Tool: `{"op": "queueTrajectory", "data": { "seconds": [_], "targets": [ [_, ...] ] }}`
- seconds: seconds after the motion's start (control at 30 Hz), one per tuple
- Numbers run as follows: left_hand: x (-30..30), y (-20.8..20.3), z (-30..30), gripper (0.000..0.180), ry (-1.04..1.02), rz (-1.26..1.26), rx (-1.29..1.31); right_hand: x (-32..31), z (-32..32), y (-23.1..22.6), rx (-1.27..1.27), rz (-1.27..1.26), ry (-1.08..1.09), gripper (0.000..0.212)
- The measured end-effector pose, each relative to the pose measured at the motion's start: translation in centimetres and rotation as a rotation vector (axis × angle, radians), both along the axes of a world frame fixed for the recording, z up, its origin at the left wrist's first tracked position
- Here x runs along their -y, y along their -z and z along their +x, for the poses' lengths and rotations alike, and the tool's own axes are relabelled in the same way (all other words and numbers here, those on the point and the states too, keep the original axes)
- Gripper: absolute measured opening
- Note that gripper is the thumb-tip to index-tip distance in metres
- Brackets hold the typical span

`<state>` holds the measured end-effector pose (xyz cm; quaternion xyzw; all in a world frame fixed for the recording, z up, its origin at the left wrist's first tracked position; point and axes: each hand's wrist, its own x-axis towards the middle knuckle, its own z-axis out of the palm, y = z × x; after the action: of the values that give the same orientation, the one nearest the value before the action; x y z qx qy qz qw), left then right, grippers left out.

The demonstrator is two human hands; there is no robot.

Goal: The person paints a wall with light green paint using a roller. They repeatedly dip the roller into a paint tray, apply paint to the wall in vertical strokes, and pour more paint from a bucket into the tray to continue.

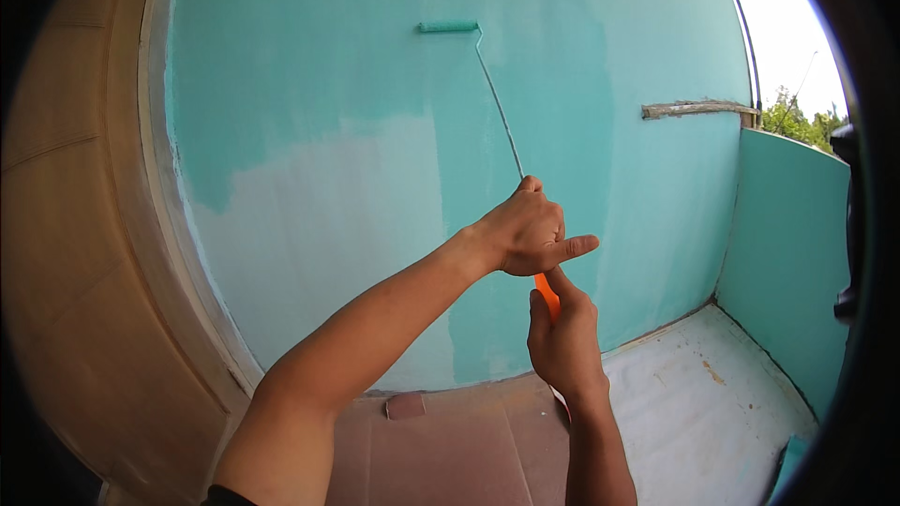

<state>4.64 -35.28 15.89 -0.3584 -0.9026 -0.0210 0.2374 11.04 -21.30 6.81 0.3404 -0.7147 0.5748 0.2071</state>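
Orange handle (546,296) fills the closed left hand (531,230) and right hand (568,335).

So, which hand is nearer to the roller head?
Left. The left hand is below the roller head, at the visible lower end of the rod; the right hand is farther below, on the orange handle.

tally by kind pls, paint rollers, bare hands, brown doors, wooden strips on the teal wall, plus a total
Paint roller: 1
Bare hands, left hand and right hand: 2
Brown door: 1
Wooden strip on the teal wall: 1
Total: 5
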Motion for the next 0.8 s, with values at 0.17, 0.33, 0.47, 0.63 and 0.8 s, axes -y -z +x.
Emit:
{"op": "queueTrajectory", "data": {
  "seconds": [0.17, 0.33, 0.47, 0.63, 0.8],
  "targets": [
    [0.1, -1.1, -1.0, 0.083, -0.006, 0.073, -0.041, 0.2, -1.4, -1.1, -0.034, 0.001, 0.028, 0.045],
    [1.0, 8.9, -1.8, 0.068, 0.011, 0.091, -0.046, 1.3, -1.8, 8.3, 0.103, -0.002, 0.042, 0.044],
    [0.5, 19.9, -1.2, 0.055, 0.092, 0.148, -0.045, 0.6, -0.7, 18.3, 0.206, 0.006, 0.096, 0.037],
    [-1.2, 32.7, 1.9, 0.048, 0.103, 0.153, 0.023, -1.7, 3.0, 29.7, 0.392, 0.175, 0.176, 0.03],
    [-3.7, 43.0, 5.4, 0.045, 0.131, 0.186, 0.145, -4.8, 7.4, 38.5, 0.533, 0.224, 0.17, 0.031]
  ]
}}
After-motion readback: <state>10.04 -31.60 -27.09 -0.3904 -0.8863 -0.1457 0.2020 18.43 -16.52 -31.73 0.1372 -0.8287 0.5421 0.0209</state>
